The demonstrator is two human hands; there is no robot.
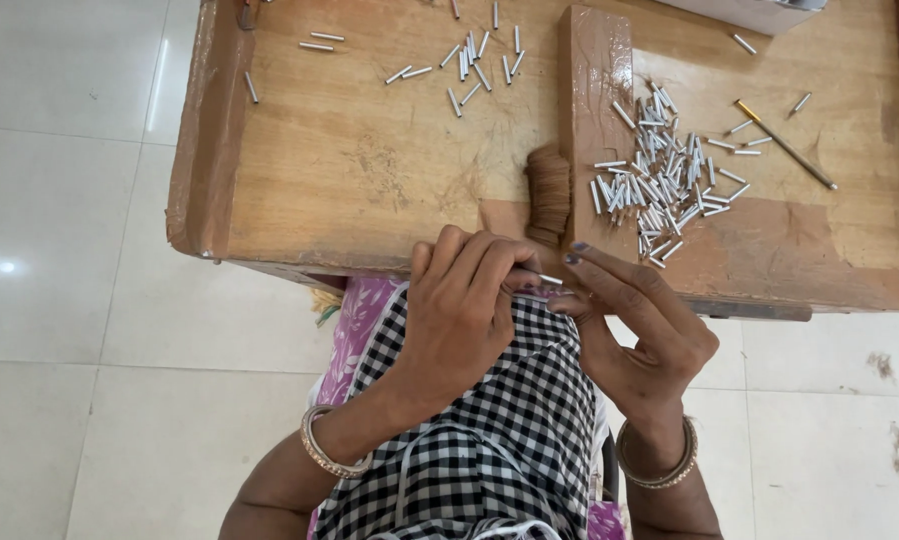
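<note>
My left hand (459, 310) and my right hand (639, 335) meet just below the near edge of a low wooden table (349, 170). Between their fingertips they pinch one small silver metal tube (550, 280). The left hand's fingers are curled around the tube's near end; the right hand's thumb and forefinger touch its other end. A heap of several similar silver tubes (659, 175) lies on the table just beyond my right hand. A brown bundle of thin fibres (548, 195) stands beside the heap, right above my fingers.
More loose silver tubes (469, 65) are scattered at the table's far middle and left. A raised wooden block (594, 70) divides the tabletop. A thin brass-tipped stick (784, 145) lies at right. White floor tiles (59, 250) surround the table. A checked apron (489, 440) covers my lap.
</note>
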